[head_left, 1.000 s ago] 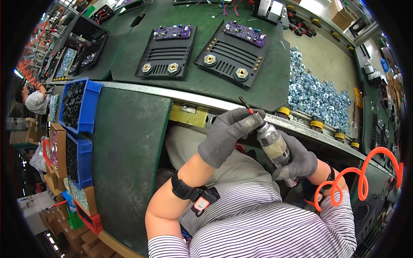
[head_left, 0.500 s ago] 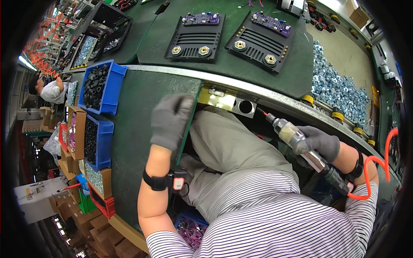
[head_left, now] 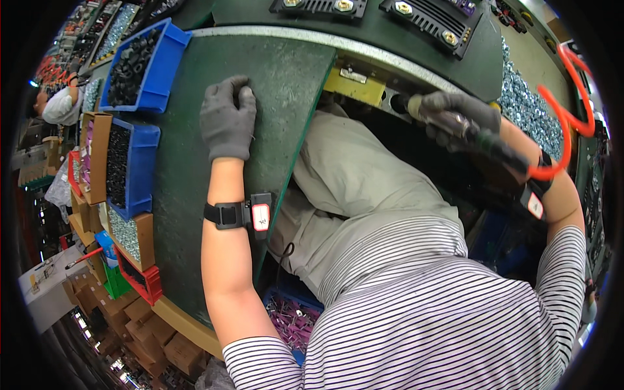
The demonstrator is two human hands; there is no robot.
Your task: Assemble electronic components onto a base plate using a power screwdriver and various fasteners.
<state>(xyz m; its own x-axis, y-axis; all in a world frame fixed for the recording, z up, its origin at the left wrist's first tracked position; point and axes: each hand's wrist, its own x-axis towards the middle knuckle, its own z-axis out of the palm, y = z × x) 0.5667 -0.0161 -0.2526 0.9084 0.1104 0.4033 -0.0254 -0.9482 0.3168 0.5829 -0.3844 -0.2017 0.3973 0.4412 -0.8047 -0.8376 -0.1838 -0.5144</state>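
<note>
My right hand (head_left: 465,112), in a grey glove, grips an air screwdriver (head_left: 497,151) with a red coiled hose. The driver's front end is at the holed bracket under the metal rail; blur hides whether the bit is inside the hole. My left hand (head_left: 229,120), also gloved, is over the green work surface (head_left: 279,97) with its fingers curled in. Anything it holds is hidden. Nearest to it is a blue bin (head_left: 164,73) of black plastic parts. Beyond my hands lie two black slotted panels (head_left: 426,23) with brass-coloured nuts, partly cut off by the upper edge.
A second blue bin (head_left: 144,172) holds small black parts. Beside it stand a cardboard box (head_left: 144,240) of screws and a red bin (head_left: 154,286). Loose silvery hardware (head_left: 530,97) is heaped at the far right. A person (head_left: 62,104) works at the far left.
My right hand has brought the screwdriver up and leftward to the bracket. My left hand has moved left, away from the work surface's edge. The view has shifted, so the panels appear higher.
</note>
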